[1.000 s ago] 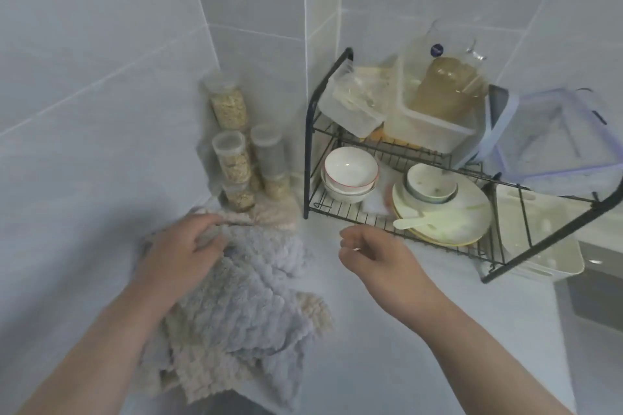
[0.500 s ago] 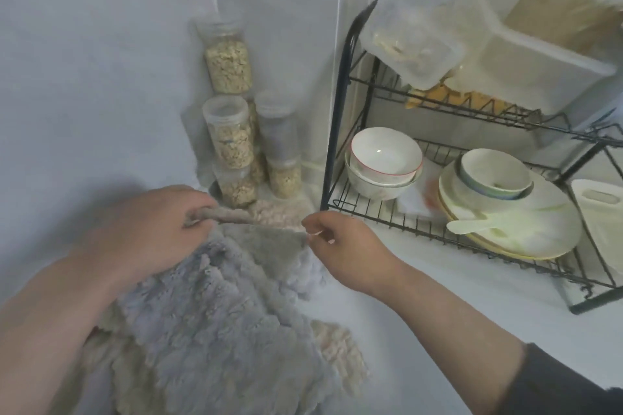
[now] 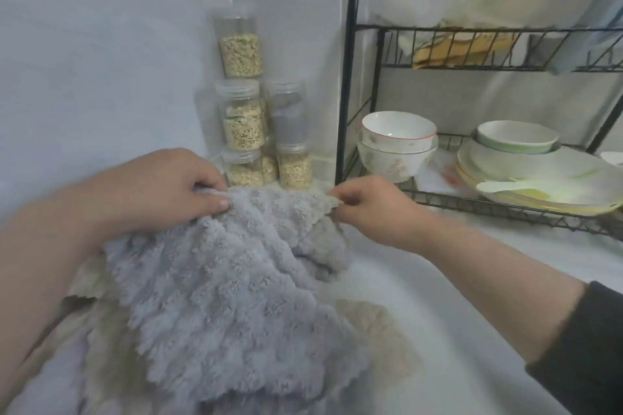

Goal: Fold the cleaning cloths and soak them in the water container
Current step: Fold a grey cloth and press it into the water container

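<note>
A fluffy grey cleaning cloth [image 3: 229, 296] lies rumpled on the white counter in front of me. My left hand [image 3: 158, 189] grips its far left corner, thumb on top of the pile. My right hand [image 3: 374, 205] pinches the far right corner near the rack's leg. A beige cloth [image 3: 374, 333] lies under the grey one, showing at the right and lower left. No water container is in view.
Several clear jars of grain [image 3: 241, 118] are stacked in the wall corner just behind the cloth. A black wire dish rack [image 3: 350, 84] stands to the right, holding bowls [image 3: 397, 145], plates [image 3: 539, 178] and a spoon. White counter [image 3: 472, 296] runs along the right.
My right hand reached left and took the grey cloth's far right corner. My left hand kept its grip on the left corner. The view has moved closer and lower.
</note>
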{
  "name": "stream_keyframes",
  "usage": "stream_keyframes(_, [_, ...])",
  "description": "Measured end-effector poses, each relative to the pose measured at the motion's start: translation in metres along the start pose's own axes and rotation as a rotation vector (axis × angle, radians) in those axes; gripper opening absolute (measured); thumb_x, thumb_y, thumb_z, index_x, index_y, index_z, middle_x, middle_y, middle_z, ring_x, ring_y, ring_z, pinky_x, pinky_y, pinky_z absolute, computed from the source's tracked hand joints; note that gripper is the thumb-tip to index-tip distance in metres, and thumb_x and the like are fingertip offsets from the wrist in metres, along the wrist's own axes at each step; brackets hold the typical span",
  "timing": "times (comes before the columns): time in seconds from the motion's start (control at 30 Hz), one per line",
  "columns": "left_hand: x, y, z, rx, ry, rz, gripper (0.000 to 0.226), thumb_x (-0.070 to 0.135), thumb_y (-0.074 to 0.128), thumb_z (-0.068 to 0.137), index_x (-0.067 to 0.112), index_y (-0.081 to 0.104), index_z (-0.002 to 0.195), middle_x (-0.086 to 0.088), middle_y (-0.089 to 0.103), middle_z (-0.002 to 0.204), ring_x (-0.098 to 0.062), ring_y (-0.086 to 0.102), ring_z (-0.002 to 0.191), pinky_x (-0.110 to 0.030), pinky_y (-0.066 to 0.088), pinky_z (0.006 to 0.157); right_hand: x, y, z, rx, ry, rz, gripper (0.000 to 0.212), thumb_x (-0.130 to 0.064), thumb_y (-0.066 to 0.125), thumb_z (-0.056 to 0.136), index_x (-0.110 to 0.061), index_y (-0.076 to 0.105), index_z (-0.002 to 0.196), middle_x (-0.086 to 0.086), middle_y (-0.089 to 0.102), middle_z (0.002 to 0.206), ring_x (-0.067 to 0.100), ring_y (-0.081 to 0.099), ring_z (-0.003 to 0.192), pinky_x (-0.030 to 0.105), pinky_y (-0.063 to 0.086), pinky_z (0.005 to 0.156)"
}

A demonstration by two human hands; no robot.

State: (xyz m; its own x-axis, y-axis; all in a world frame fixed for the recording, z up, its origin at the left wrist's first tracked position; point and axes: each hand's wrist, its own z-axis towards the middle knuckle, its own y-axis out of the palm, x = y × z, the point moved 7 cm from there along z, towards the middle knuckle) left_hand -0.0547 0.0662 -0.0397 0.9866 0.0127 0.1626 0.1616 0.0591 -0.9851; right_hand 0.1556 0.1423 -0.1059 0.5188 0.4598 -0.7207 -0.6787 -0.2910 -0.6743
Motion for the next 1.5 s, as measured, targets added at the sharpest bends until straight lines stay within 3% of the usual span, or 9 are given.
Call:
stream_keyframes(0.1, [0.005,-0.016,-0.007,0.088,0.029,-0.071,0.015,0.035,0.062,0.083,0.028,0.069,0.071,0.005,0.071,0.075,-0.004,0.064,0.066,-0.034,0.052,0.073,-0.007,-0.019,-0.014,0.08,0.025,0.176,0.015,-0.007,0.06,0.078,-0.014,0.073,0.081,0.012,0.072,0.085,0.018,0.057,0.072,0.041,0.05,0.072])
stream_keyframes(0.33, [0.02,-0.081,-0.032,0.276,0.14,-0.19,0.027,0.009,0.072,0.08,0.034,0.065,0.088,0.008,0.064,0.095,-0.013,0.057,0.093,-0.028,0.039,0.08,-0.052,-0.08,-0.045,0.341,0.018,0.051,0.021,-0.008,0.057,0.084,-0.021,0.07,0.072,-0.006,0.066,0.068,0.006,0.057,0.059,0.015,0.045,0.049])
stream_keyframes(0.47, [0.015,-0.107,-0.045,0.357,0.127,-0.443,0.027,0.003,0.072,0.077,0.029,0.067,0.079,0.008,0.068,0.086,-0.014,0.064,0.085,-0.028,0.047,0.075,-0.064,-0.074,-0.056,0.228,0.061,-0.099,0.018,-0.009,0.058,0.084,-0.021,0.068,0.076,-0.005,0.063,0.069,0.012,0.053,0.059,0.017,0.044,0.047])
stream_keyframes(0.67, [0.05,-0.127,-0.056,0.129,0.249,-0.975,0.036,-0.015,0.054,0.081,0.018,0.067,0.082,-0.011,0.067,0.079,-0.019,0.065,0.059,-0.026,0.056,0.053,-0.096,-0.021,-0.063,-0.157,0.048,-0.386,0.046,-0.008,0.054,0.081,-0.021,0.061,0.124,-0.006,0.062,0.121,0.013,0.057,0.111,0.029,0.048,0.095])
stream_keyframes(0.77, [0.08,-0.136,-0.06,-0.111,0.391,-1.007,0.034,-0.012,0.056,0.067,0.017,0.07,0.077,-0.012,0.067,0.076,-0.02,0.066,0.06,-0.028,0.056,0.054,-0.149,-0.039,-0.059,-0.001,-0.109,0.21,0.051,0.01,0.047,0.084,-0.015,0.058,0.127,-0.002,0.064,0.122,0.014,0.059,0.114,0.029,0.05,0.097])
stream_keyframes(0.9, [0.111,-0.159,-0.062,-0.213,0.509,-0.996,0.031,-0.007,0.053,0.065,0.014,0.069,0.08,-0.009,0.069,0.072,-0.019,0.067,0.061,-0.026,0.057,0.056,-0.193,-0.053,-0.061,-0.242,-0.16,0.74,0.038,0.008,0.04,0.086,-0.002,0.058,0.118,0.015,0.064,0.113,0.028,0.061,0.105,0.042,0.048,0.099])
stream_keyframes(1.13, [0.13,-0.198,-0.057,-0.023,0.514,-0.921,0.026,-0.008,0.052,0.087,0.015,0.065,0.087,-0.003,0.068,0.071,-0.014,0.066,0.059,-0.026,0.055,0.052,-0.185,-0.09,-0.091,-0.374,-0.11,0.597,0.062,-0.024,0.065,0.075,0.007,0.045,0.126,0.016,0.04,0.121,0.035,0.038,0.109,0.058,0.034,0.102])
stream_keyframes(1.27, [0.147,-0.207,-0.056,0.077,0.472,-0.857,0.021,-0.003,0.058,0.085,0.015,0.067,0.082,-0.004,0.068,0.068,-0.016,0.064,0.058,-0.026,0.055,0.054,-0.183,-0.111,-0.117,-0.288,-0.026,0.606,0.061,-0.06,0.07,0.065,-0.007,0.062,0.096,0.011,0.055,0.091,0.025,0.053,0.08,0.035,0.05,0.07])
stream_keyframes(1.5, [0.187,-0.222,-0.066,0.339,0.445,-0.573,0.006,0.021,0.07,0.083,0.015,0.069,0.081,-0.003,0.066,0.07,-0.017,0.06,0.059,-0.023,0.045,0.054,-0.172,-0.169,-0.147,0.179,-0.006,0.195,0.009,-0.007,0.067,0.086,-0.006,0.059,0.089,0.012,0.06,0.076,0.02,0.06,0.063,0.031,0.051,0.06])
